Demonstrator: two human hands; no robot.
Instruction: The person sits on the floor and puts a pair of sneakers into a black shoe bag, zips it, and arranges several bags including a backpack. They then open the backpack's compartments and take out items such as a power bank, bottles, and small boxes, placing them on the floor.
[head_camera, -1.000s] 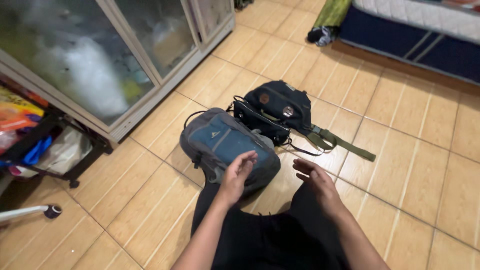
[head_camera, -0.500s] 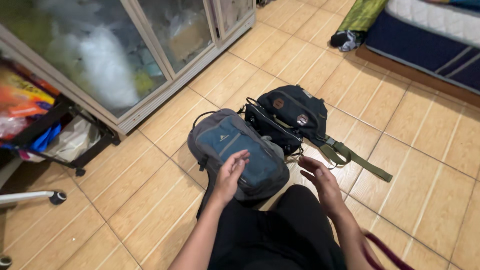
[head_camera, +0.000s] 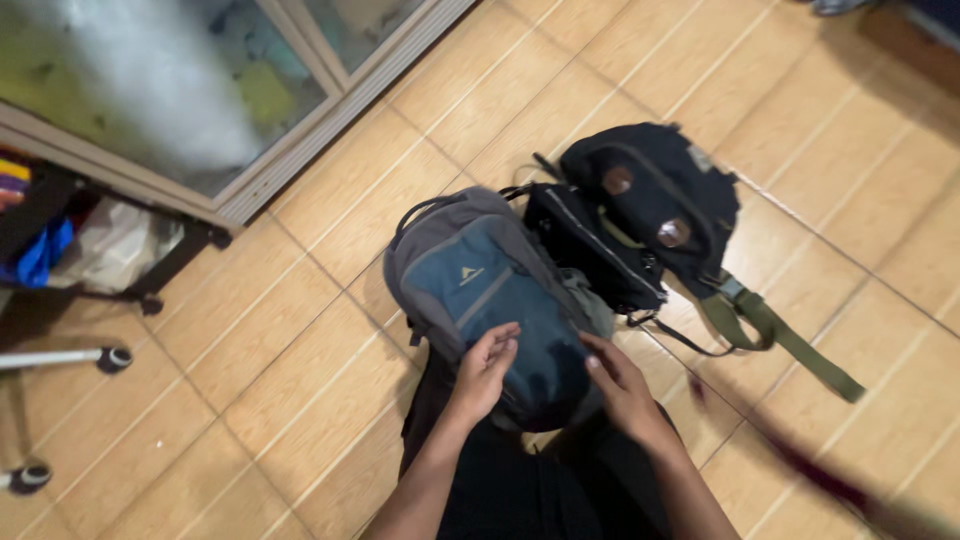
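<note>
Tan floor tiles (head_camera: 300, 330) with dark grout lines cover the whole working surface.

Left hand (head_camera: 484, 372): fingers loosely curled and close together, with the fingertips resting on the lower front panel of the blue-grey backpack (head_camera: 490, 290). No pinch is visible; contact is made with the fingertips and the edge of the palm.

Right hand (head_camera: 622, 385): fingers held together and slightly bent, tips laid on the same lower panel just beside the left hand. Whether the hand grips fabric cannot be determined.

Blue-grey backpack: lies flat on the floor, front side up, directly ahead of the person's knees, its bottom end nearest the body and its top handle pointing away.

Black backpack (head_camera: 645, 205): lies touching the right flank of the blue-grey one, with two round brown patches on its front. An olive strap (head_camera: 775, 335) runs from it across the tiles toward the right.

Glass-fronted cabinet (head_camera: 200, 90): upper left, well apart from both bags. Two white tube legs with dark end caps (head_camera: 110, 357) occupy the left edge.
</note>
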